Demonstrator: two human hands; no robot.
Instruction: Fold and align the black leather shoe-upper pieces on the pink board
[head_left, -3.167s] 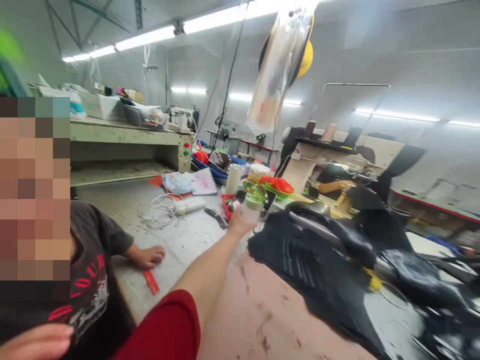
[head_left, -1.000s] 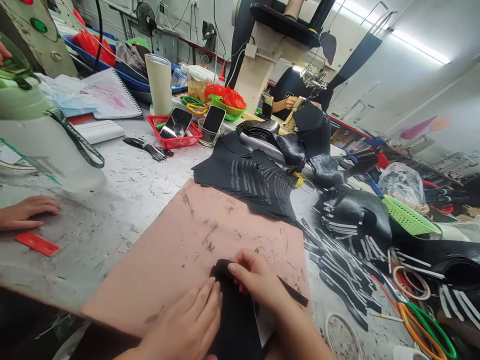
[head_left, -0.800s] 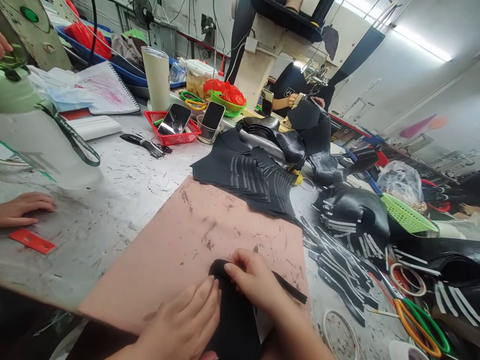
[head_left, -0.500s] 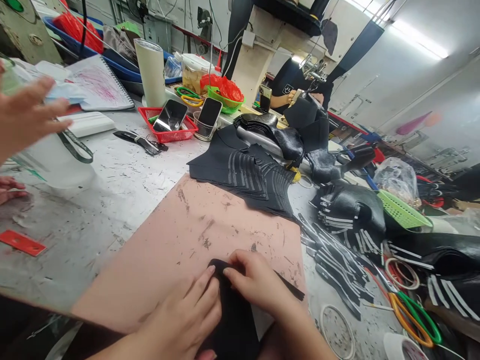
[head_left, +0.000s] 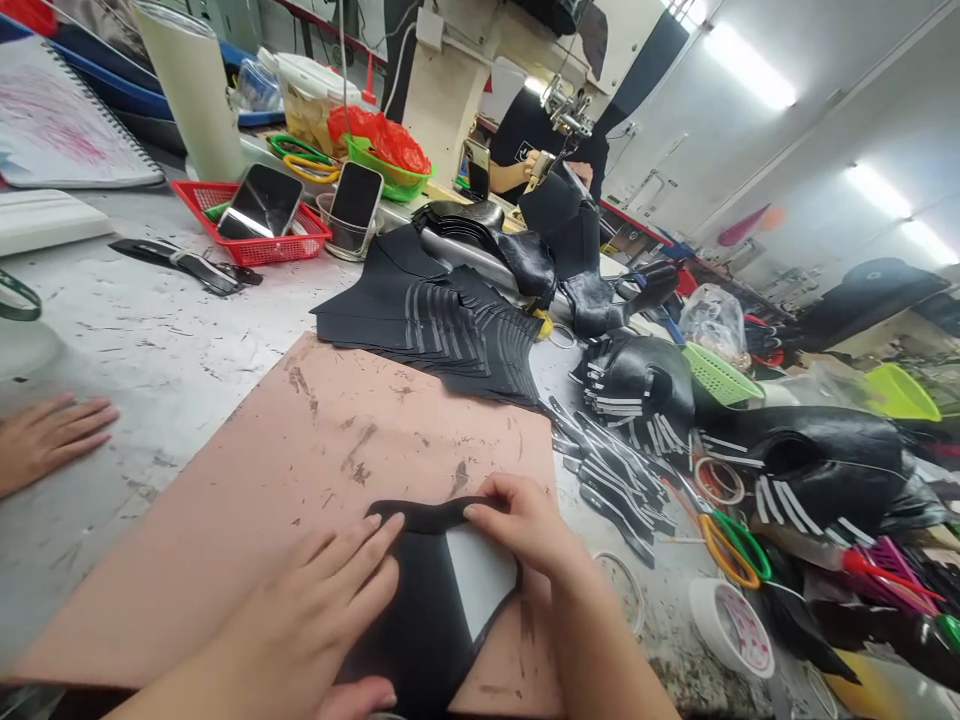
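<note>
A flat black cut piece (head_left: 412, 610), with a whitish patch (head_left: 474, 570) on its right side, lies at the near edge of a pink board (head_left: 330, 430). Along its far edge runs a curved black strip (head_left: 431, 516). My left hand (head_left: 330, 590) rests over the piece's left side, fingers stretched and tips on the strip's left end, thumb spread apart. At the strip's right end, my right hand (head_left: 521, 525) is closed, thumb and forefinger pinching the edge. Whether the strip is stuck to the piece I cannot tell.
Beyond the board lies a fanned stack of black pieces (head_left: 450, 330). To the right are narrow strips (head_left: 615, 480), scissors (head_left: 727, 550) and a tape roll (head_left: 731, 625). Another person's hand (head_left: 56, 440) rests at the left. A red basket (head_left: 300, 245) holds a phone.
My hands have moved apart along the strip, which now lies along the piece's far edge; the whitish patch shows more. The view has turned right. The other person's raised hand has left view.
</note>
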